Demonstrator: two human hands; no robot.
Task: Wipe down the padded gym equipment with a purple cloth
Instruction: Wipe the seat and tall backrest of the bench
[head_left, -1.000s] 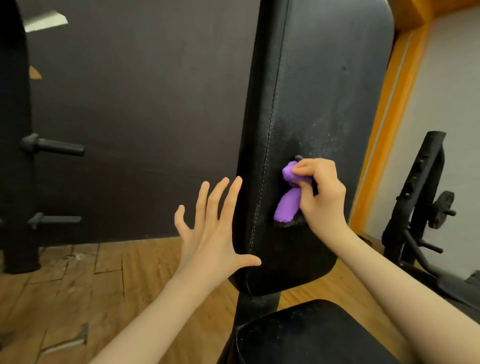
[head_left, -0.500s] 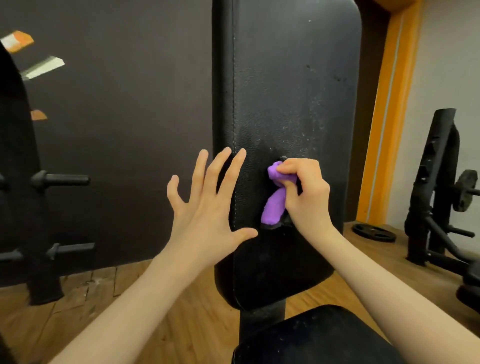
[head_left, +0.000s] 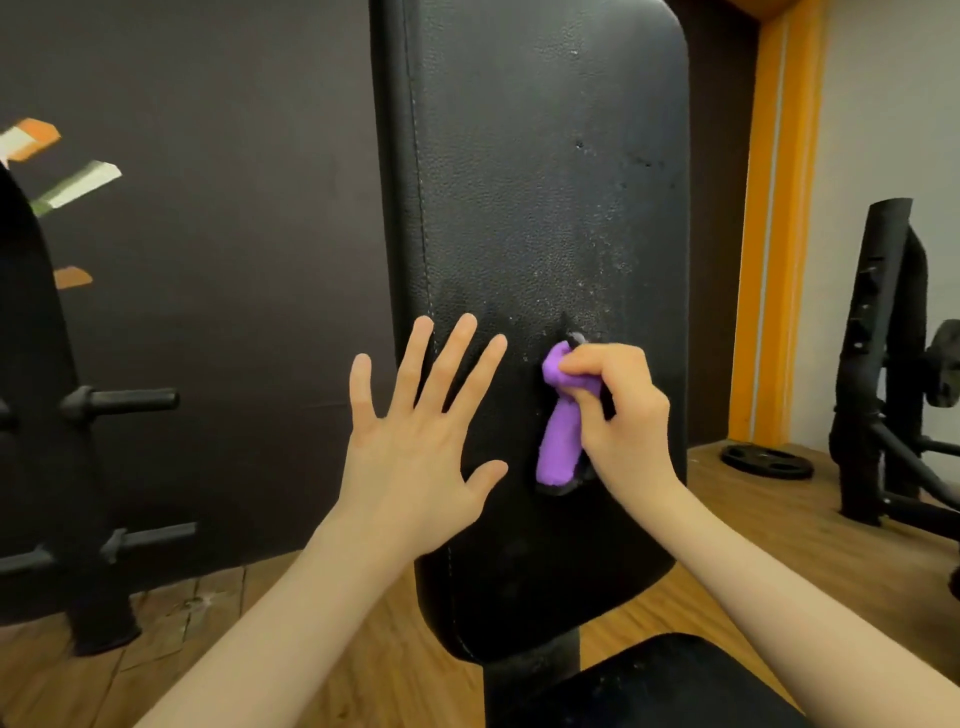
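Observation:
A tall black padded backrest (head_left: 540, 208) stands upright in the middle of the head view, with pale specks on its lower face. My right hand (head_left: 618, 415) pinches a bunched purple cloth (head_left: 558, 441) against the pad's lower middle. My left hand (head_left: 415, 436) is spread, fingers straight, over the pad's left seam; whether it touches the pad is unclear. A black padded seat (head_left: 665, 686) shows at the bottom edge.
A black plate rack with pegs (head_left: 124, 400) stands at the left on the wooden floor (head_left: 218, 639). A black machine frame (head_left: 883, 364) and a weight plate (head_left: 766, 460) sit at the right beside an orange door frame (head_left: 774, 234).
The view has swung so the backrest now faces me squarely. My left hand has moved from beside the pad onto its left edge. My right hand keeps the cloth at the same spot.

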